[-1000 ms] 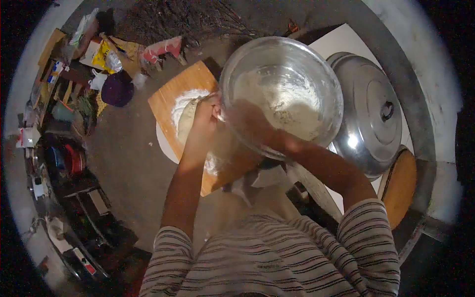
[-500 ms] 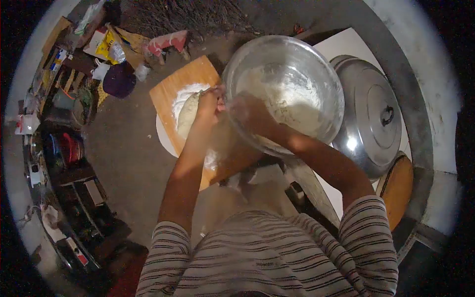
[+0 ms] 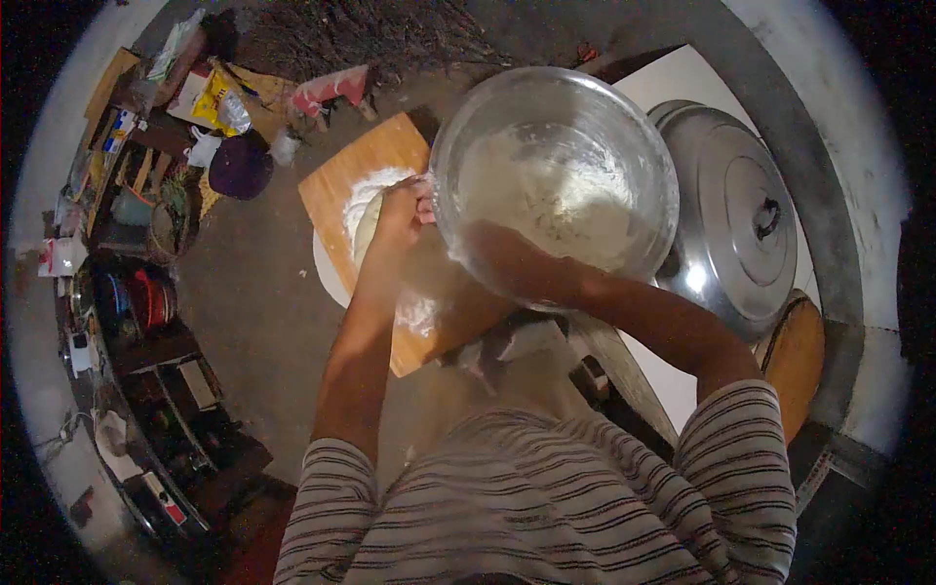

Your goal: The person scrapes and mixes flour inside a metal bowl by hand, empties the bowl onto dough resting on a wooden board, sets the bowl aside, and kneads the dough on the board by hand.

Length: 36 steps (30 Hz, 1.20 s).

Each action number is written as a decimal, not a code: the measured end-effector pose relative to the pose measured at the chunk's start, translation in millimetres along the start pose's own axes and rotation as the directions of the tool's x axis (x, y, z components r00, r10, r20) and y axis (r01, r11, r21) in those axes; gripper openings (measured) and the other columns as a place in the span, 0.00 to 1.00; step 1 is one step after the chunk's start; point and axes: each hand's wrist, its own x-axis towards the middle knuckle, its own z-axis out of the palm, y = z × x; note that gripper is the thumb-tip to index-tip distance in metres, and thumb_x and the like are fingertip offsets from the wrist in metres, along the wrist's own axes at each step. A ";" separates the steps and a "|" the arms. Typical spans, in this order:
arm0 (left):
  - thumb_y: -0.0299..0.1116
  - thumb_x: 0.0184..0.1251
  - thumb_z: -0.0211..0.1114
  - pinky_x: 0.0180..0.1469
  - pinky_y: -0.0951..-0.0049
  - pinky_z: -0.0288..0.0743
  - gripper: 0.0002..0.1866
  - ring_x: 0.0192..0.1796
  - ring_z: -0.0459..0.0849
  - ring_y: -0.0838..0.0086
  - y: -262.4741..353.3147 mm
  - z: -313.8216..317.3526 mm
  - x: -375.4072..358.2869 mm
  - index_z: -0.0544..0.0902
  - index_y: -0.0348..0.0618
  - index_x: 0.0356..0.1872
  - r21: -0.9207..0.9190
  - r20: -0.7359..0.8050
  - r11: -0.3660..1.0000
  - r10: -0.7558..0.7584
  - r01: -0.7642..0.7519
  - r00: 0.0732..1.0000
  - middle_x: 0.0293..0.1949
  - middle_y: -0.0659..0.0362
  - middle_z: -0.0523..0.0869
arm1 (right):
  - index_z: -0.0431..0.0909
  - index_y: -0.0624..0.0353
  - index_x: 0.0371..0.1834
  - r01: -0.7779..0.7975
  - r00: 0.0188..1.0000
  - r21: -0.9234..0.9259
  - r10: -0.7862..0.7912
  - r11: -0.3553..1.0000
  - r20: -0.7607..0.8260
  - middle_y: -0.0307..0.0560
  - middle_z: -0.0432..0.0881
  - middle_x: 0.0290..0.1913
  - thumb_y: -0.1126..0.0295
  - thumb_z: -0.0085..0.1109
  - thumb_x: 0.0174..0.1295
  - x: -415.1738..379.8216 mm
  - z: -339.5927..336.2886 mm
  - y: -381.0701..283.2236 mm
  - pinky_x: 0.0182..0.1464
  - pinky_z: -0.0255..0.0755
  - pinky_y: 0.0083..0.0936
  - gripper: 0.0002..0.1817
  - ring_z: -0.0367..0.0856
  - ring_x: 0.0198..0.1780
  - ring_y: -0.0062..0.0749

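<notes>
A large metal basin (image 3: 643, 210) with pale residue inside is tilted over the right part of a wooden board (image 3: 336, 166). My left hand (image 3: 405, 207) has its fingers closed round the basin's left rim. My right hand (image 3: 492, 244) is inside the basin near its lower left wall; its fingers are blurred and cannot be made out. Pale dough (image 3: 367, 229) lies on the board, partly behind my left hand. White flour (image 3: 417, 314) is spread around the dough and lower on the board.
A big metal lid (image 3: 736, 214) rests on a white surface (image 3: 682, 78) at the right, with a round wooden board (image 3: 795, 366) below it. A low red-topped stool (image 3: 331, 88) stands beyond the board. Cluttered shelves (image 3: 146, 341) line the left.
My right hand has moved slightly down inside the basin. My left hand stays at the rim and covers more of the dough. The view has shifted a little.
</notes>
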 end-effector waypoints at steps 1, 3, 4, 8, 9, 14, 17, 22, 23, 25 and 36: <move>0.26 0.55 0.51 0.18 0.82 0.61 0.08 0.20 0.66 0.84 -2.5 -2.4 1.7 0.73 0.42 0.37 -0.009 0.003 1.000 -0.002 0.002 1.000 0.21 0.67 0.71 | 0.72 0.61 0.35 0.002 1.000 -0.001 -0.002 1.000 -0.002 0.50 0.73 0.36 0.72 0.45 0.51 2.2 -4.4 -1.9 0.44 0.65 0.32 0.10 0.70 0.42 0.41; 0.26 0.54 0.51 0.18 0.82 0.60 0.08 0.19 0.66 0.83 -0.7 -4.4 4.5 0.73 0.42 0.36 -0.010 0.000 1.000 -0.005 0.005 1.000 0.20 0.67 0.71 | 0.72 0.60 0.37 -0.069 0.973 -0.211 0.113 0.975 0.203 0.51 0.72 0.37 0.72 0.46 0.50 10.9 -12.8 -0.9 0.46 0.63 0.32 0.11 0.70 0.42 0.41; 0.26 0.55 0.50 0.18 0.82 0.60 0.07 0.19 0.66 0.84 1.9 -3.1 5.3 0.73 0.42 0.35 0.030 -0.012 1.000 0.006 -0.006 1.000 0.20 0.67 0.71 | 0.72 0.60 0.37 -0.072 0.973 -0.201 0.113 0.977 0.199 0.51 0.72 0.37 0.72 0.46 0.50 16.9 -10.1 7.0 0.46 0.63 0.32 0.11 0.70 0.42 0.41; 0.25 0.54 0.51 0.16 0.82 0.59 0.07 0.19 0.66 0.84 3.9 3.9 4.3 0.72 0.42 0.35 0.044 -0.055 0.999 0.026 -0.023 0.998 0.20 0.67 0.71 | 0.73 0.60 0.35 0.134 0.976 0.153 -0.104 0.979 -0.190 0.54 0.74 0.34 0.72 0.46 0.49 6.3 -5.0 20.7 0.42 0.66 0.34 0.11 0.72 0.36 0.44; 0.25 0.54 0.51 0.16 0.82 0.59 0.07 0.19 0.66 0.84 1.6 4.2 4.3 0.72 0.42 0.35 0.044 -0.052 0.999 0.018 -0.016 0.998 0.20 0.67 0.71 | 0.74 0.61 0.32 0.059 0.995 0.261 -0.037 0.963 -0.090 0.56 0.75 0.33 0.73 0.46 0.49 -8.7 -6.3 18.7 0.41 0.67 0.36 0.09 0.73 0.33 0.48; 0.24 0.54 0.53 0.20 0.80 0.64 0.06 0.22 0.71 0.81 -0.4 3.1 39.3 0.76 0.39 0.32 -0.014 -0.083 0.993 0.115 -0.116 0.990 0.24 0.64 0.75 | 0.74 0.60 0.28 0.035 0.998 -0.143 -0.027 0.989 0.054 0.54 0.75 0.29 0.70 0.46 0.49 -21.1 -46.5 19.1 0.37 0.67 0.37 0.08 0.73 0.31 0.47; 0.27 0.56 0.54 0.31 0.79 0.69 0.10 0.29 0.75 0.77 -3.6 16.7 36.4 0.77 0.36 0.37 -0.114 -0.152 0.970 0.195 -0.213 0.969 0.29 0.61 0.78 | 0.75 0.60 0.27 -0.093 0.965 -0.311 0.009 0.946 -0.262 0.54 0.76 0.26 0.68 0.48 0.47 19.2 -28.6 75.5 0.33 0.66 0.39 0.09 0.73 0.30 0.46; 0.30 0.60 0.50 0.41 0.78 0.69 0.15 0.37 0.75 0.74 -35.2 24.6 17.1 0.72 0.32 0.46 0.097 -0.162 0.901 0.432 -0.422 0.887 0.37 0.58 0.78 | 0.73 0.62 0.37 -0.289 0.792 0.147 0.322 0.946 -0.519 0.52 0.76 0.37 0.73 0.46 0.47 73.3 12.5 93.5 0.42 0.66 0.34 0.13 0.73 0.37 0.45; 0.31 0.63 0.46 0.42 0.77 0.70 0.15 0.39 0.76 0.73 -43.1 21.9 17.7 0.70 0.32 0.47 0.168 -0.183 0.859 0.510 -0.484 0.841 0.39 0.56 0.77 | 0.73 0.64 0.40 -0.243 0.751 0.176 0.300 0.954 -0.589 0.54 0.76 0.39 0.75 0.45 0.47 75.2 23.7 94.1 0.45 0.66 0.33 0.15 0.73 0.42 0.47; 0.30 0.63 0.46 0.42 0.77 0.70 0.15 0.39 0.76 0.73 -41.5 24.1 15.4 0.71 0.32 0.47 0.115 -0.165 0.856 0.517 -0.504 0.840 0.39 0.56 0.78 | 0.73 0.64 0.37 -0.149 0.705 0.272 0.295 0.951 -0.645 0.57 0.76 0.35 0.78 0.49 0.40 60.7 37.7 76.1 0.44 0.67 0.37 0.16 0.74 0.39 0.50; 0.21 0.53 0.47 0.40 0.80 0.67 0.16 0.36 0.75 0.75 -21.6 22.6 30.6 0.72 0.28 0.44 0.002 -0.249 0.924 0.371 -0.383 0.895 0.37 0.56 0.78 | 0.74 0.65 0.30 -0.248 0.968 0.244 0.250 0.937 0.023 0.59 0.75 0.31 0.63 0.52 0.49 -22.5 -19.3 25.9 0.36 0.67 0.36 0.14 0.75 0.34 0.48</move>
